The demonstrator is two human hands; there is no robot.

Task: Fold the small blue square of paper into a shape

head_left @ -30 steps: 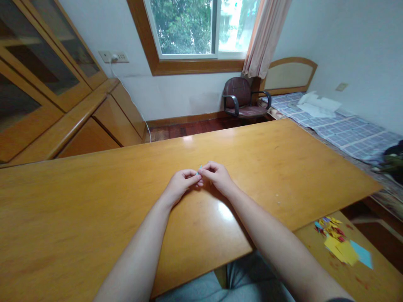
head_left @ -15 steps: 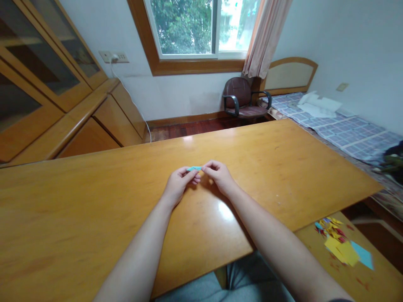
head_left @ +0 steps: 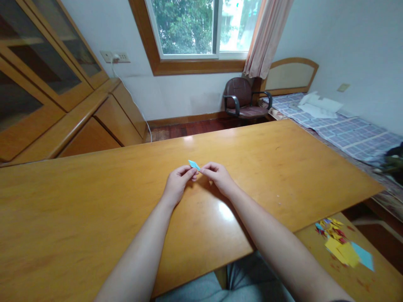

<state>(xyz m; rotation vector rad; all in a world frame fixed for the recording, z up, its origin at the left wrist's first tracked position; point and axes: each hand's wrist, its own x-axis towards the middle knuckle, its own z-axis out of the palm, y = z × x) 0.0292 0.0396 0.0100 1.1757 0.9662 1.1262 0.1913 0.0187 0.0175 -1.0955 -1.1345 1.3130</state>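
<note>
A small piece of folded light-blue paper is held just above the wooden table. My left hand pinches its lower edge between thumb and fingers. At its right end, the thumb and forefinger of my right hand grip the narrow tip. The paper's pointed upper end sticks out to the upper left, free of both hands. Some of its lower part is hidden behind my fingertips.
On a lower surface at the right lie a heap of small folded papers in several colours, yellow sheets and a light-blue sheet. A brown armchair stands past the table, a bed to its right, a cabinet at left.
The folded paper has turned from lying nearly level to slanting, with its point now up and to the left. My right fingertips have shifted slightly left; both hands keep hold.
</note>
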